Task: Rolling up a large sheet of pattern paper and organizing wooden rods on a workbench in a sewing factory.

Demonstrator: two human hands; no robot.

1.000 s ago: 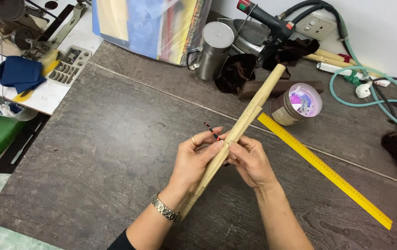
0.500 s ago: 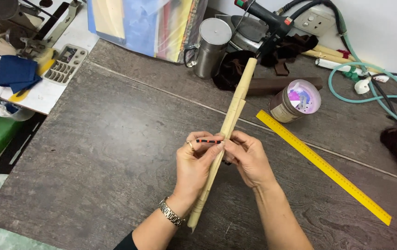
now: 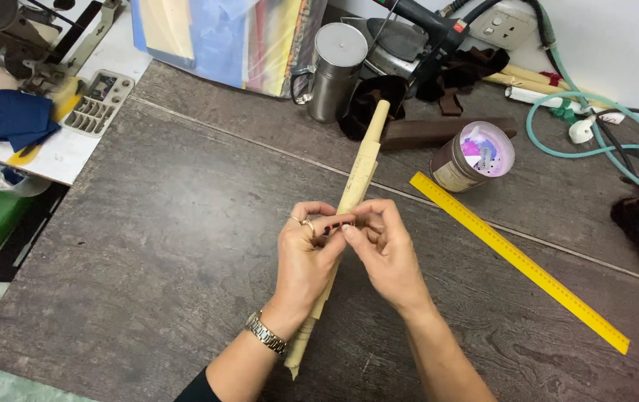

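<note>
A long tan roll of paper on a stick (image 3: 364,160) runs from near the table's front edge up toward the back, tilted slightly right. My left hand (image 3: 306,253), with a ring and a wristwatch, wraps around its middle. My right hand (image 3: 382,249) meets it from the right, fingertips pinching at the roll beside a small dark red thing between the fingers of both hands. Its lower end pokes out below my left wrist.
On the dark wooden table (image 3: 148,246) lie a yellow ruler (image 3: 516,260) at right, an open round tin (image 3: 474,156), a metal mug (image 3: 334,71), a dark wood block (image 3: 446,130), a green hose (image 3: 595,123) and an iron. A sewing machine table stands left.
The roll has swung from a strong rightward slant to nearly upright in view. Both hands closed in together at its middle, and the thin dark piece is now tucked between the fingertips.
</note>
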